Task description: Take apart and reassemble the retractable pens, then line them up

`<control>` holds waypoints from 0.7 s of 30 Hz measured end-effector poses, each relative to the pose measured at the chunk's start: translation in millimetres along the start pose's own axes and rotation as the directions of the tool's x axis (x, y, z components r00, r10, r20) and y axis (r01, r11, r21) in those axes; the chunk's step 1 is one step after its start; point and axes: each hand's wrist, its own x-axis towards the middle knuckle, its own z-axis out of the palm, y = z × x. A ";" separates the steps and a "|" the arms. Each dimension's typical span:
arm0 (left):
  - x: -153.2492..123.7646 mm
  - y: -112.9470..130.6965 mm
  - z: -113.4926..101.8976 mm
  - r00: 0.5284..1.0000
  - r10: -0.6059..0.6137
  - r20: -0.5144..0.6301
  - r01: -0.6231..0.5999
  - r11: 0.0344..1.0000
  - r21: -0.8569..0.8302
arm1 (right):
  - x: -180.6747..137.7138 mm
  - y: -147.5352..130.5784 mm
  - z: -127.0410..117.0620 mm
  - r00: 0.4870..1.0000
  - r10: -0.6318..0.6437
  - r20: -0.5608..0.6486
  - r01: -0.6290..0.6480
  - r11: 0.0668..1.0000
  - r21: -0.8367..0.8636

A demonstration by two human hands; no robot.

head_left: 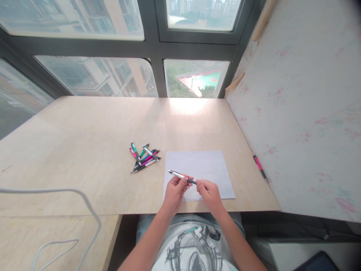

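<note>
A silver-white pen (177,174) with a black grip is held over the paper, tilted down to the right. My left hand (175,190) is closed around its middle, fingers and thumb pinching the barrel. At the tip end, my right hand (209,192) is closed with thumb and fingers on the pen's point; the tip itself is hidden. Beneath both hands lies a sheet of white paper (197,163) with rows of faint writing along its top. To the left of the paper sits a loose pile of several coloured pens (145,160).
A pink and black pen (259,166) lies along the right edge of the wooden desk (93,150), against the floral wall (304,113). A white cable (84,199) loops over the lower left. Windows (158,49) stand behind the desk.
</note>
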 end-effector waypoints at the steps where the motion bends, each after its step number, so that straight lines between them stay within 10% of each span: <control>1: -1.2 -0.4 0.9 1.000 -0.006 -0.020 0.006 1.000 -0.013 | -0.1 -1.7 -1.1 0.999 -0.033 -0.003 0.033 0.999 -0.029; 21: -11.9 9.3 -4.7 0.972 -0.146 0.185 0.153 0.988 -0.025 | 3.5 -4.7 -10.0 0.995 0.095 -0.012 -0.093 0.990 0.109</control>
